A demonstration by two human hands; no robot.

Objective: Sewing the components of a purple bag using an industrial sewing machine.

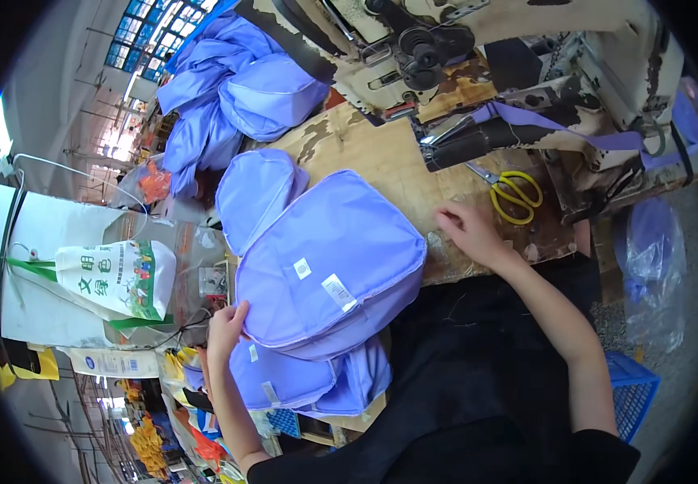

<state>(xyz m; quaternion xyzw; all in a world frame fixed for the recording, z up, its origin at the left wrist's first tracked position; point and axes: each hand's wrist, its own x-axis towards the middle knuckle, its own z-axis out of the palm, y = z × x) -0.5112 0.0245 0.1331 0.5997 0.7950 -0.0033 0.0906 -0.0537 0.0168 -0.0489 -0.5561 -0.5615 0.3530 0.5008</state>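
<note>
Presently one lavender bag point(329, 258) in left grip point(228, 325) — right grip point(474, 232) loosely curled, empty.

Around a worn, tan wooden worktable point(365, 153)

Left beyond the worktable, a blue-framed, many-paned window point(155, 34) glows beside a pale grey wall point(52, 85); a straight white tube lamp point(0, 125) shines farther left. Grey floor point(693, 242) lies right of the worktable.

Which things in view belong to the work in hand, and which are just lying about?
Seem part of the work:
- large purple bag, at the left hand
- second purple bag, partly under it
- sewing machine with purple strap
- yellow-handled scissors

Probably just lying about:
- white-and-green plastic bag
- blue crate
</note>
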